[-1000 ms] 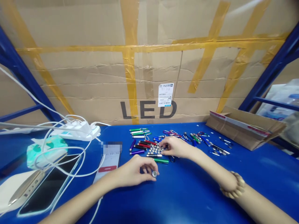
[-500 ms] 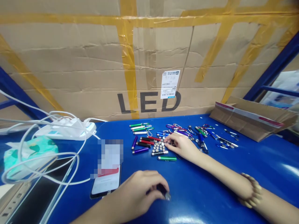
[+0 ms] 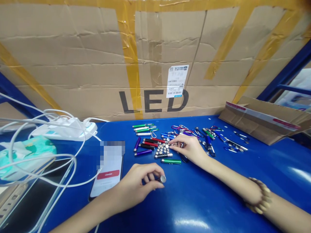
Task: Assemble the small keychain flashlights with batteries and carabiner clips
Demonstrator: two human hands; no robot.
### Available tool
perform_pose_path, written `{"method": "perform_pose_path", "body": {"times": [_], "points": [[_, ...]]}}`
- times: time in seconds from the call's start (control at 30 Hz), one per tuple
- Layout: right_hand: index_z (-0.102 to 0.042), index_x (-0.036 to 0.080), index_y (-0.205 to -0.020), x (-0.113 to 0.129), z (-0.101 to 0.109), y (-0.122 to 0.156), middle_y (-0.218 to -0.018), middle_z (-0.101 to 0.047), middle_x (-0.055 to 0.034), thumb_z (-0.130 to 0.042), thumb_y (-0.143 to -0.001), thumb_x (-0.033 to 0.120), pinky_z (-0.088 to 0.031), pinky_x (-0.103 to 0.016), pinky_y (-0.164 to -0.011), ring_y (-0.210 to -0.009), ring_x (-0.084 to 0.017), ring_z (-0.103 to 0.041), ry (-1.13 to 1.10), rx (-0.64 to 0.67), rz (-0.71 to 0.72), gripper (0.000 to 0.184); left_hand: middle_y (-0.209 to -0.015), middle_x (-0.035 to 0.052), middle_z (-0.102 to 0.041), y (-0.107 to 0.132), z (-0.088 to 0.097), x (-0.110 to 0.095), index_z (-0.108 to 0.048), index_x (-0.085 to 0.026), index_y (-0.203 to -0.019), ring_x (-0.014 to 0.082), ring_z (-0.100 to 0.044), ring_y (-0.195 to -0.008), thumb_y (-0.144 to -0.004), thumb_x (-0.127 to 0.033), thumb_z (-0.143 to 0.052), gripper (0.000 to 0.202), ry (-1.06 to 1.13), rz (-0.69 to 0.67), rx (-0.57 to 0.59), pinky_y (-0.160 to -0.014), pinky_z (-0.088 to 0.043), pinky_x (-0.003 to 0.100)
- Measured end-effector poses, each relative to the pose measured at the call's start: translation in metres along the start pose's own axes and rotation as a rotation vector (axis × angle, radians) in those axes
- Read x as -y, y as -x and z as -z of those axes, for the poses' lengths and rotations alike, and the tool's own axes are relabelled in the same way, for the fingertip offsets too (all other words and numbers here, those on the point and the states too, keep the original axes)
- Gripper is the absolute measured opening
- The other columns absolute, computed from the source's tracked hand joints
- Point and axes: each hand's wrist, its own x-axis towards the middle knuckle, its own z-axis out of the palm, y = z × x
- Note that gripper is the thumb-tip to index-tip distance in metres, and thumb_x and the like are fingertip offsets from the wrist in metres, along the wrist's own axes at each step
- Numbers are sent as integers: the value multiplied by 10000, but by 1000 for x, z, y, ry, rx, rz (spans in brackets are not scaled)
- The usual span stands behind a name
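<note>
My left hand (image 3: 145, 179) is closed over the near part of the table, pinching a small dark mini flashlight tube with a round silver end (image 3: 163, 178) that faces right. Its body is mostly hidden by my fingers. Farther back, my right hand (image 3: 187, 147) reaches in from the right, thumb and fingertips pinched at a button cell (image 3: 167, 146) by the edge of a pile of silver button cells (image 3: 160, 150). Around the pile lie a green tube (image 3: 171, 161), a black tube with silver ends (image 3: 163, 155), purple tubes (image 3: 143, 152) and red tubes (image 3: 150, 143).
Green and silver flashlights (image 3: 143, 130) with clips lie at the back, more coloured ones (image 3: 209, 142) right of my hand. A phone (image 3: 109, 174), white cables (image 3: 75, 161), a power strip (image 3: 63, 131) and a tissue pack (image 3: 31, 155) occupy the left. An opened cardboard box (image 3: 257, 123) stands back right.
My left hand has moved up and slightly left with the tube, whose silver end now faces the camera more. The right hand stays at the button cells. The camera view has shifted slightly.
</note>
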Motion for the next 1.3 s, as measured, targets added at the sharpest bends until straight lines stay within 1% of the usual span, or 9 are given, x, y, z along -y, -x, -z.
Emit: {"method": "perform_pose_path", "body": {"times": [0.13,0.2,0.3,0.4,0.57,0.8,1.0,1.13,1.3], "points": [[-708,213,-895,31,0,15,-758,-699,-31,-667,-775,259,-509,-278,-604,-641,-159,-619,-96,-70,49,135,-665,-11,-641,0,-1,1,-629,-174,-804,111,-579,-556,-769,-173,-595,48,47,27,-3,-542,-451,199],[-705,240,-917,49,0,25,-785,-709,-17,-650,-795,208,-524,-273,-653,-695,-155,-640,-214,-72,161,138,-635,-16,-626,0,-1,2,-628,-170,-815,115,-582,-549,-767,-179,-597,59,63,34,-10,-538,-449,204],[-670,275,-1035,63,0,34,-803,-696,-15,-590,-823,95,-525,-264,-664,-726,-142,-633,-326,-52,318,290,-623,-16,-622,-2,-1,4,-632,-167,-832,122,-591,-552,-764,-200,-603,81,84,37,-15,-545,-452,212],[-621,268,-1128,62,4,33,-806,-681,-22,-581,-824,73,-518,-260,-676,-733,-134,-620,-301,41,419,364,-599,-15,-619,-3,0,4,-641,-163,-832,122,-585,-536,-770,-223,-602,95,94,43,-11,-534,-452,211],[-571,176,-1185,57,11,29,-838,-666,-56,-562,-840,65,-509,-255,-667,-761,-135,-607,-255,155,561,362,-562,-22,-589,-1,1,-1,-656,-143,-845,112,-560,-513,-783,-226,-596,120,95,63,-10,-511,-440,198],[-529,177,-1226,61,15,30,-920,-662,-69,-546,-863,95,-509,-267,-728,-833,-140,-594,-202,268,528,372,-554,-27,-580,0,1,0,-666,-132,-849,102,-553,-505,-798,-207,-588,119,88,30,-12,-508,-438,182],[-586,161,-1119,57,14,27,-878,-670,-54,-611,-828,118,-514,-254,-718,-809,-130,-600,-219,225,528,294,-568,-29,-596,-2,1,4,-685,-141,-872,92,-540,-502,-803,-162,-590,119,80,-28,2,-507,-434,170],[-641,138,-934,56,14,27,-872,-668,-66,-630,-824,193,-508,-239,-653,-773,-135,-609,-43,172,638,123,-659,-1,-661,-1,3,3,-714,-150,-867,95,-558,-550,-777,-134,-633,122,76,-90,31,-561,-457,174],[-665,154,-874,61,17,29,-871,-681,-52,-605,-845,234,-490,-218,-591,-719,-123,-621,136,106,750,104,-790,29,-710,0,4,3,-719,-150,-896,102,-606,-631,-779,-72,-620,172,80,-155,57,-621,-474,167]]}}
